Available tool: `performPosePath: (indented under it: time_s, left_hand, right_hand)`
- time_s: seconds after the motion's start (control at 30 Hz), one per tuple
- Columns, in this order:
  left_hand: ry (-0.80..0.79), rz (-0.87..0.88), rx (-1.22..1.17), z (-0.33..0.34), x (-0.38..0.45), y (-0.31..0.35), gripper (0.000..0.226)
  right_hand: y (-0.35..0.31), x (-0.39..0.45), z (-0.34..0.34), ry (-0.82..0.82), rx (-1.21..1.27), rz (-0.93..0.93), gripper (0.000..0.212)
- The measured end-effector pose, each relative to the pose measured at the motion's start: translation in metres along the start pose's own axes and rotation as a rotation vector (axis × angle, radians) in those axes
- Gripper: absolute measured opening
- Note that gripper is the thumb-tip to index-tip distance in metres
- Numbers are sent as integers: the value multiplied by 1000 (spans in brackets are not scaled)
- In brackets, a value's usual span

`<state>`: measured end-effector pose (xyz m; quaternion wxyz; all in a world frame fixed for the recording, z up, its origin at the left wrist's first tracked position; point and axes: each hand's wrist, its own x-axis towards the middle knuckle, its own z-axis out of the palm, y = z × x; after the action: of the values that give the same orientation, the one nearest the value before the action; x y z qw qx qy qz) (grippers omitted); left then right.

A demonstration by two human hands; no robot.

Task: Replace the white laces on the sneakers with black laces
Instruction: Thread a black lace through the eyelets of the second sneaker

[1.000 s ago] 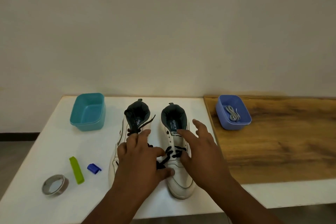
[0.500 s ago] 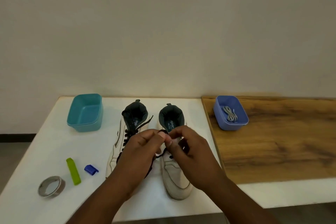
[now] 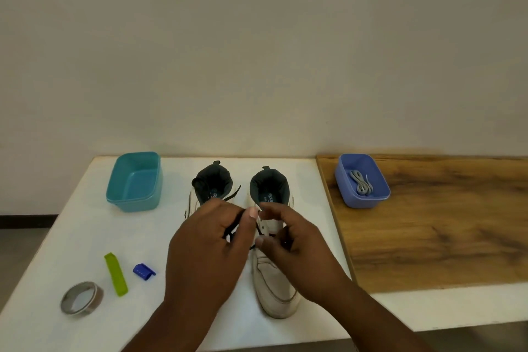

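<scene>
While both of my hands work low in the middle of the frame, I see two white sneakers standing side by side on the white table [image 3: 71, 237], toes toward me and dark-lined openings toward the wall. My left hand [image 3: 205, 248] covers most of the left sneaker [image 3: 213, 184], fingers curled, thumb and forefinger pinching the black lace [image 3: 233, 230] just over the gap between the shoes. My right hand [image 3: 297, 248] sits over the throat of the right sneaker [image 3: 274, 291], fingers bent inward and thumb tucked; it appears to pinch the same lace where it crosses the eyelets, though the exact contact is hidden behind the knuckles. A loose black lace end [image 3: 233, 194] pokes out from the left sneaker's collar, above my left hand.

At the upper right of the table area, on the wood-grain panel [image 3: 443, 237], a blue tub [image 3: 361, 180] holds a bundle of pale laces [image 3: 360, 182]. At the upper left of the white surface stands a teal tub [image 3: 134, 181]. In the lower left lie a roll of tape [image 3: 81, 298], a lime-green strip [image 3: 115, 274] beside it, and a small blue clip [image 3: 143, 271] just right of the strip, all well apart from the shoes.
</scene>
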<state>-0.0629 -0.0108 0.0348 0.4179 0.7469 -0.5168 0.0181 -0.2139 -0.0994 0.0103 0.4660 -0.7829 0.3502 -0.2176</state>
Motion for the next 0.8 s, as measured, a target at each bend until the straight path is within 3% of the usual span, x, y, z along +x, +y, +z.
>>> performPosePath:
  time_s: [0.03,0.13,0.27,0.33,0.4,0.47,0.53,0.6,0.73,0.8]
  left_hand:
    - [-2,19,11,3,-2,1,31]
    - [64,-40,-60,2,0,-2,40]
    - [250,-344,-320,-11,9,6,45]
    - [233,-526,-390,-18,14,10,51]
    - [94,-672,-475,-21,18,14,53]
    - [16,-870,-826,-22,20,20,52]
    - [-11,-1033,-1352,-25,23,29,43]
    - [10,-1090,-1641,-28,24,30,36]
    - [41,-1164,-1741,-29,25,20,30]
    - [70,-1222,-1615,-27,25,16,28]
  right_hand:
    - [-4,-1,3,-71,-3,-34,36]
    - [-8,-3,10,-180,-131,-102,17]
    - [1,-6,3,-231,-373,-146,32]
    - [-7,-8,1,-162,-367,-200,40]
    - [-22,-9,5,17,-260,-254,39]
    - [-34,-11,10,84,-162,-259,26]
    - [-39,-15,16,-53,-34,-154,28]
    - [-40,-19,18,-253,110,-38,28]
    - [-42,-24,5,-731,174,126,25]
    - [-38,-26,-7,-718,2,117,15]
